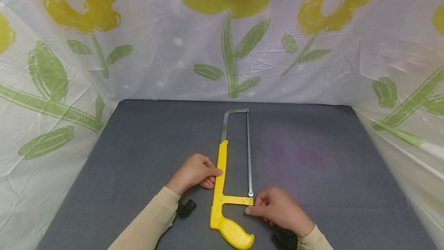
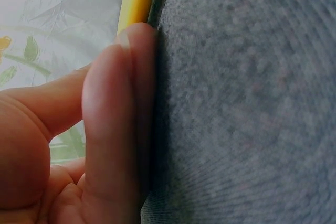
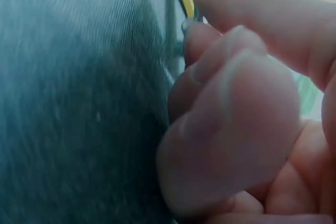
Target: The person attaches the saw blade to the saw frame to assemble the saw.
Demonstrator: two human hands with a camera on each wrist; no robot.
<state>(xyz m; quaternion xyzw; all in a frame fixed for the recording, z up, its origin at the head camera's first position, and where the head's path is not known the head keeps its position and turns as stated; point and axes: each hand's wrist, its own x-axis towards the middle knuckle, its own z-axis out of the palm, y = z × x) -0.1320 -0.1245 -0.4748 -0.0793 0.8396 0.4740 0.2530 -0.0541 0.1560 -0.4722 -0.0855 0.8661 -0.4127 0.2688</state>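
A hacksaw (image 1: 218, 188) with a yellow frame and handle lies on the dark grey cloth, its handle toward me. Its steel front bow (image 1: 224, 126) curves over at the far end, and the blade (image 1: 249, 153) runs along the right side. My left hand (image 1: 197, 171) pinches the yellow frame about midway, thumb on top. At the near end of the blade, my right hand (image 1: 277, 208) has thumb and curled fingers at the tip of the yellow crosspiece (image 1: 239, 200). A small metal piece (image 3: 186, 24) shows there in the right wrist view, mostly hidden by the fingers.
Dark grey cloth (image 1: 156, 138) covers the table. Behind and at both sides hangs a white curtain (image 1: 156, 49) printed with yellow flowers. Black wrist devices show under the left sleeve (image 1: 149, 219) and beside the right wrist.
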